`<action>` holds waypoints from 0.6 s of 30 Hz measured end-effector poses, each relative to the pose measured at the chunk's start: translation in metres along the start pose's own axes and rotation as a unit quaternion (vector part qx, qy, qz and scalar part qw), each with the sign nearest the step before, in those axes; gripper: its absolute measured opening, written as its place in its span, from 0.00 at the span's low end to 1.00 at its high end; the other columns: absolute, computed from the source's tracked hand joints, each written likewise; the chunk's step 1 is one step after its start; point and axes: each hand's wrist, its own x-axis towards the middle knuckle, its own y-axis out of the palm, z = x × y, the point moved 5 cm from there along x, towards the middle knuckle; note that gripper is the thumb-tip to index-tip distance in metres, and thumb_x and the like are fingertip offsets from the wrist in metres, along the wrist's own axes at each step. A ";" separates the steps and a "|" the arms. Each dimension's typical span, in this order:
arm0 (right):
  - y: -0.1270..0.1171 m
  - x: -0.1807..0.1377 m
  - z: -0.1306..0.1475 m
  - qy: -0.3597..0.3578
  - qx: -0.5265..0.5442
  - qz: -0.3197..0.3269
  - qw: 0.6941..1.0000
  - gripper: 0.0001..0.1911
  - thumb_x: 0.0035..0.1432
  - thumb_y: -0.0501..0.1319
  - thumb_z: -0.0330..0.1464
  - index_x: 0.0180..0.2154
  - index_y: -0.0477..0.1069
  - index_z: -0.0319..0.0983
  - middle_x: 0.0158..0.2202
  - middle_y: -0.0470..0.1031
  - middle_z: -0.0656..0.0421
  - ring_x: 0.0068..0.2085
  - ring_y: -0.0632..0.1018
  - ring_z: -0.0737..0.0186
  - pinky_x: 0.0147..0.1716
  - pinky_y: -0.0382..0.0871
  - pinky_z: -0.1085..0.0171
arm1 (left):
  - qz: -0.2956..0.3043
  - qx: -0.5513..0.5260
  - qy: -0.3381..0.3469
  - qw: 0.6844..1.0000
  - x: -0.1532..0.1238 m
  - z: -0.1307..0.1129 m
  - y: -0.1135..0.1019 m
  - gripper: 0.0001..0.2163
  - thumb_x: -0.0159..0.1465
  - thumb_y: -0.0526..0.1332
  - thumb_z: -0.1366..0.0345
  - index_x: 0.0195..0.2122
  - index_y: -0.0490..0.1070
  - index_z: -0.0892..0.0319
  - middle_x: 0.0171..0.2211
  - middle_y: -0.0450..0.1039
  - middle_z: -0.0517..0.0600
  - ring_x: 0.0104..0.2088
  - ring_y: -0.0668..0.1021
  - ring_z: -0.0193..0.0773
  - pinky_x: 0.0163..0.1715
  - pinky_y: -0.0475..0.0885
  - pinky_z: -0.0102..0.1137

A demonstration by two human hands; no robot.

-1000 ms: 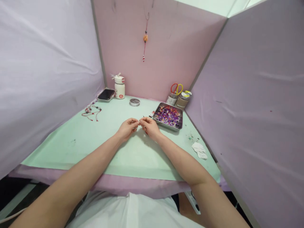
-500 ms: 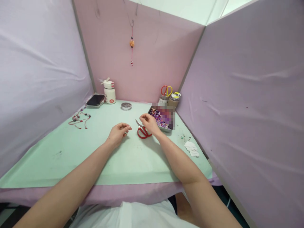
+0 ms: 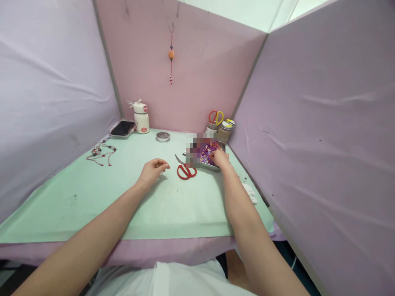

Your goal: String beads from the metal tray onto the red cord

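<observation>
Reaching into a shallow rectangular metal tray [image 3: 211, 167], the right hand [image 3: 219, 158] is seen with fingers bent down at small purple, orange and red beads [image 3: 207, 152]. Its fingertips are partly hidden; how far they are parted, and whether a bead is gripped, cannot be told. The beads are heaped in the tray at the right of the pale green table cover [image 3: 173, 209]; the tray's left part is masked by pixel blocks.

The left hand [image 3: 151, 172] is held over the cover, thumb and forefinger brought together; whether anything thin is pinched cannot be made out.

Between left hand and tray, red-handled metal scissors [image 3: 186, 167] are laid, blades slightly parted and pointed away. Beyond them, a round clear case [image 3: 163, 137] is placed. Red cords strung with beads [image 3: 99, 154] are spread at the left, near a black-screened phone [image 3: 122, 128] and a white bottle [image 3: 142, 119].
</observation>
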 end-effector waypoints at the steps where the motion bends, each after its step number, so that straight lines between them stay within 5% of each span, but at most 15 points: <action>1: 0.001 0.001 0.001 -0.001 -0.002 0.005 1.000 0.12 0.53 0.56 0.28 0.34 0.77 0.45 0.42 0.76 0.57 0.47 0.71 0.56 0.46 0.57 0.58 | 0.000 -0.002 0.002 1.000 0.000 0.000 0.000 0.10 0.46 0.65 0.59 0.26 0.72 0.59 0.26 0.75 0.50 0.25 0.70 0.34 0.24 0.62 0.29; 18: 0.006 0.003 0.006 -0.017 -0.011 0.004 1.000 0.09 0.54 0.56 0.27 0.29 0.76 0.40 0.38 0.78 0.52 0.42 0.74 0.55 0.44 0.56 0.57 | 0.018 -0.024 0.013 0.999 0.003 0.005 0.001 0.11 0.46 0.67 0.57 0.25 0.73 0.59 0.26 0.76 0.51 0.25 0.69 0.34 0.23 0.60 0.29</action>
